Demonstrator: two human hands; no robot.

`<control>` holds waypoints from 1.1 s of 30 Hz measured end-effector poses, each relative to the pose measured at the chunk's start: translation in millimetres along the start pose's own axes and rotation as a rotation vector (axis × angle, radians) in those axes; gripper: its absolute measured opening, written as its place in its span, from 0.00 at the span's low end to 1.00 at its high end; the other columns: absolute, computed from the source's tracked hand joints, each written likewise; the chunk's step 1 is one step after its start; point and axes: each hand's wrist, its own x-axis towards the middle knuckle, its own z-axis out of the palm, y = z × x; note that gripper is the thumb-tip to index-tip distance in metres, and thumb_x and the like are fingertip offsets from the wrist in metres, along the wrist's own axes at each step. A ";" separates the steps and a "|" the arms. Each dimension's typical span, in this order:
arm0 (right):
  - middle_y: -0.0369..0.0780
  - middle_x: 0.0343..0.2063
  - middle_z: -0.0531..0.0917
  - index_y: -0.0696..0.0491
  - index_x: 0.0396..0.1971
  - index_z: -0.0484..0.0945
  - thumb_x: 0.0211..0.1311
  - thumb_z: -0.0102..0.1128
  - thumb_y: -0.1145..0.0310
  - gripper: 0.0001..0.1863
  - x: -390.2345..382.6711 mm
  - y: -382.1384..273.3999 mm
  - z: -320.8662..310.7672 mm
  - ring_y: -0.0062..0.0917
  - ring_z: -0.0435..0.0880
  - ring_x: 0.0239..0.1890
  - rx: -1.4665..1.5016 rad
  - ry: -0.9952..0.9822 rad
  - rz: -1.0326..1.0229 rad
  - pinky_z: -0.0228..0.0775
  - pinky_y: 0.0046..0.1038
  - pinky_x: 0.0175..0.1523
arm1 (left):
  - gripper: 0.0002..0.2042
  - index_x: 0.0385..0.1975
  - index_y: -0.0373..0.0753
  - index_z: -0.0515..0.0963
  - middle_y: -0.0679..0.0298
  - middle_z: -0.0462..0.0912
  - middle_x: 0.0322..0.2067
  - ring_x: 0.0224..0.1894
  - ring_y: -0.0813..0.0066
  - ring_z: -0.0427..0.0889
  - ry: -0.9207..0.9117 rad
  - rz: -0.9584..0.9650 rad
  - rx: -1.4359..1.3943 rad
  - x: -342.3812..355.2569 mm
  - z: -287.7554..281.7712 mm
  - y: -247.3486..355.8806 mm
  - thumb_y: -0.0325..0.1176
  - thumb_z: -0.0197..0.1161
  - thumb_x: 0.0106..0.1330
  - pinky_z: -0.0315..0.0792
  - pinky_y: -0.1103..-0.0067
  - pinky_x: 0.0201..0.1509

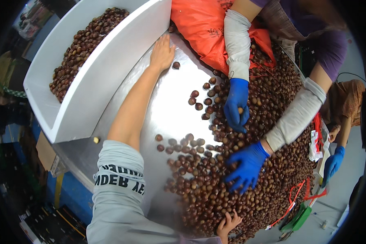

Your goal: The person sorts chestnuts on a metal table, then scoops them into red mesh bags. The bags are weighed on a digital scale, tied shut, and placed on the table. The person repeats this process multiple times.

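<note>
1. My left hand (162, 53) lies with its fingers stretched out and relaxed, grasping nothing, near the far edge of the metal worktop (158, 110), between the white bin (89, 87) and the orange-red sack (203, 34).
2. My right hand (229, 223) is at the near edge, fingers apart on the heap; its palm is hidden, so I cannot tell whether it grips anything.
3. The nuts (199, 175) cover the right side of the worktop, reaching the near edge. They lie under and around my right hand; a single nut (176, 65) sits just beside my left.
4. More nuts fill part of the bin, which stands at the worktop's far left corner.
5. They are small, round and glossy, mostly dark reddish brown, some paler tan. Toward the middle of the worktop they thin out into loose ones.
6. A co-worker's blue-gloved hands (246, 166) are over the heap: one spread flat, the other curled, with a paler nut at its fingers.
7. Bold black lettering crosses my grey sleeve (120, 179). Dark marks on the sack are too small for me to make out.
</note>
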 end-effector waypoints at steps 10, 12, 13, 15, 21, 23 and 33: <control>0.51 0.54 0.67 0.46 0.44 0.74 0.57 0.50 0.68 0.14 -0.1 6.9 4.2 0.53 0.63 0.51 -0.013 0.141 -0.137 0.42 0.62 0.58 | 0.21 0.49 0.34 0.71 0.50 0.75 0.46 0.49 0.55 0.73 0.244 0.016 0.137 96.3 59.6 -15.9 0.41 0.51 0.59 0.67 0.63 0.54; 0.47 0.55 0.68 0.44 0.47 0.73 0.61 0.48 0.64 0.15 -7.2 27.2 18.1 0.46 0.64 0.54 -0.087 0.180 -0.103 0.41 0.59 0.60 | 0.19 0.47 0.35 0.72 0.49 0.76 0.44 0.47 0.55 0.74 0.239 0.126 0.122 104.0 63.5 -29.1 0.39 0.50 0.60 0.69 0.64 0.51; 0.47 0.55 0.66 0.46 0.48 0.71 0.62 0.45 0.69 0.14 -21.1 43.2 31.1 0.45 0.64 0.55 -0.116 0.185 -0.062 0.35 0.58 0.62 | 0.18 0.47 0.35 0.73 0.49 0.77 0.43 0.46 0.56 0.75 0.269 0.206 0.152 104.9 66.7 -30.6 0.37 0.49 0.60 0.70 0.65 0.49; 0.48 0.58 0.63 0.48 0.51 0.66 0.64 0.40 0.75 0.16 -25.2 27.7 21.6 0.44 0.64 0.55 -0.161 0.093 -0.012 0.29 0.57 0.64 | 0.19 0.46 0.34 0.74 0.47 0.76 0.44 0.48 0.51 0.73 0.134 0.263 0.138 102.9 58.5 -21.1 0.33 0.46 0.57 0.68 0.66 0.52; 0.48 0.49 0.67 0.48 0.40 0.72 0.59 0.46 0.72 0.10 -1.5 7.7 14.5 0.45 0.64 0.51 -0.038 0.139 0.030 0.38 0.56 0.59 | 0.19 0.43 0.38 0.76 0.51 0.76 0.45 0.51 0.53 0.71 -0.110 0.133 -0.073 40.9 34.6 32.8 0.43 0.52 0.57 0.65 0.63 0.55; 0.47 0.48 0.68 0.48 0.40 0.74 0.58 0.46 0.71 0.11 4.9 5.3 12.5 0.45 0.64 0.51 -0.044 0.168 0.003 0.40 0.57 0.59 | 0.18 0.36 0.42 0.81 0.59 0.79 0.40 0.48 0.60 0.73 -0.079 0.226 -0.045 11.0 28.0 50.5 0.47 0.56 0.53 0.69 0.67 0.51; 0.47 0.45 0.70 0.52 0.39 0.74 0.52 0.50 0.73 0.13 16.1 -12.0 5.6 0.44 0.67 0.45 -0.026 0.343 -0.128 0.49 0.49 0.58 | 0.14 0.35 0.42 0.83 0.60 0.78 0.47 0.56 0.61 0.69 -0.338 0.379 -0.321 -146.9 26.6 171.6 0.42 0.60 0.53 0.65 0.72 0.59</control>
